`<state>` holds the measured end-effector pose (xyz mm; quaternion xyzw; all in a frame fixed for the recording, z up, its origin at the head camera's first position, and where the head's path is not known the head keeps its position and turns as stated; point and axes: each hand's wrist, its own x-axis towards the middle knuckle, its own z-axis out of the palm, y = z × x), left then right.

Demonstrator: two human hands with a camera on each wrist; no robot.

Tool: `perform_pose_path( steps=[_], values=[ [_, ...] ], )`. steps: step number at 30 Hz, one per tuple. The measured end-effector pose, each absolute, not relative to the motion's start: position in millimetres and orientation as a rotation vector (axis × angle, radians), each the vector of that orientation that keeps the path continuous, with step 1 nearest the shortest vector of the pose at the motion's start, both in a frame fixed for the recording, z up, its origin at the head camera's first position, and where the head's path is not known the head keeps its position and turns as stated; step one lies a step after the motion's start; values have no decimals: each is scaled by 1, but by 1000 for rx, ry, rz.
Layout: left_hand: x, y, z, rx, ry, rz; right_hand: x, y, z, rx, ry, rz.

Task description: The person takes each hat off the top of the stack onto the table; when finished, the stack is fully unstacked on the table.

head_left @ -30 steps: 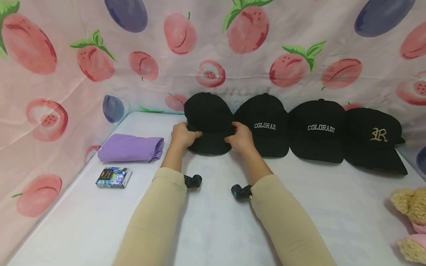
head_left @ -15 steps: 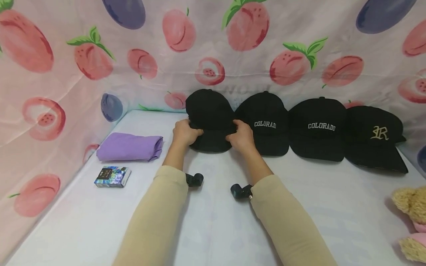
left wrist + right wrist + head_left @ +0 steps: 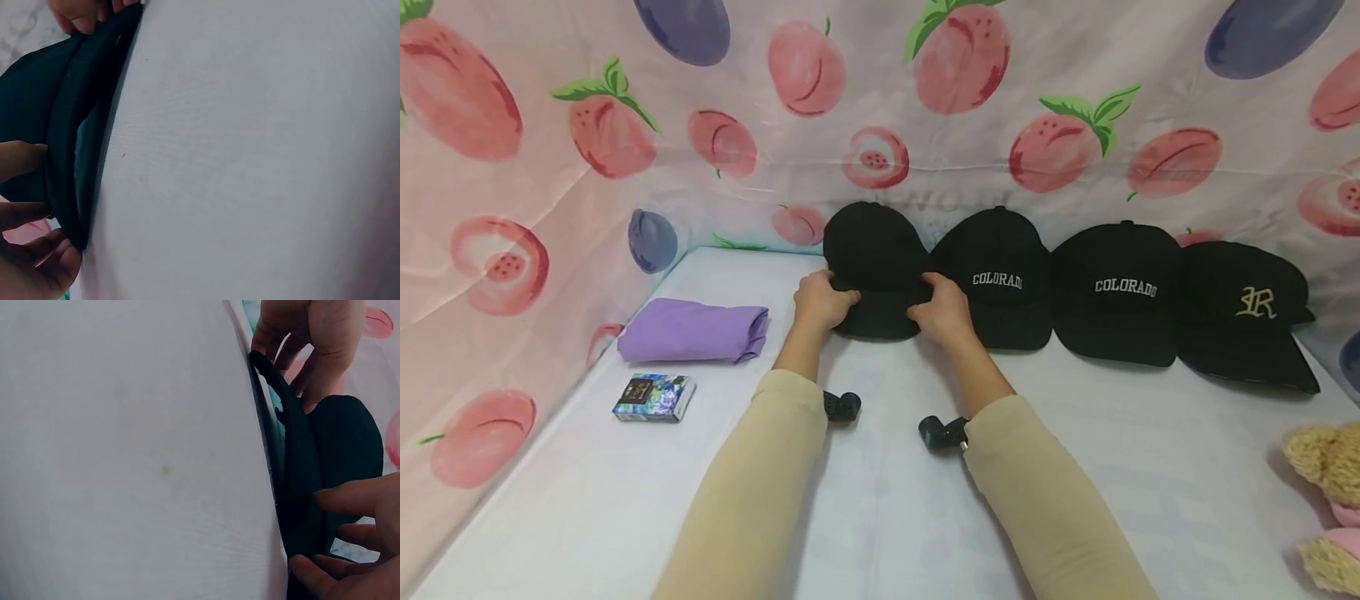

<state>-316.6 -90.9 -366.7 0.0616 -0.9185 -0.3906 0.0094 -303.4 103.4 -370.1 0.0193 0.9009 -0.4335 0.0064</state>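
Observation:
A plain black baseball cap (image 3: 880,246) stands at the left end of a row of caps, its brim toward me. My left hand (image 3: 822,302) grips the left side of its brim, with the thumb on top. On the other side my right hand (image 3: 944,310) pinches the brim likewise. In the left wrist view the front edge of the cap (image 3: 59,119) lies low against the white surface, with a gap under the arched brim. The right wrist view shows the cap (image 3: 303,469) between both hands. Its back is hidden.
Two black COLORADO caps (image 3: 997,283) (image 3: 1116,292) and a black cap with a gold R (image 3: 1240,308) continue the row rightward. A folded purple cloth (image 3: 692,332) and a small patterned box (image 3: 653,397) lie left. A plush toy (image 3: 1326,467) shows at right. Fruit-print fabric (image 3: 737,83) hangs behind.
The plain cap's left edge has shifted slightly right, toward the neighbouring cap, and my left hand has moved right with it. My right hand has stayed almost in place. Both hands keep their hold.

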Motion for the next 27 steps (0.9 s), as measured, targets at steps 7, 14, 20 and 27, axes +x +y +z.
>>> perform_pose_path(
  steps=[7,14,20,27],
  values=[
    [-317,-91,-367,137,-2931,-1137,-302,103,-369,44,2794,-1359],
    [-312,-89,-358,66,-2989,-1081,-296,108,-365,-30,2810,-1386],
    [-308,-91,-351,17,-3007,-1002,-291,122,-360,-89,2776,-1433],
    [-304,-91,-350,-78,-3027,-922,-281,141,-356,-183,2834,-1365]
  ],
)
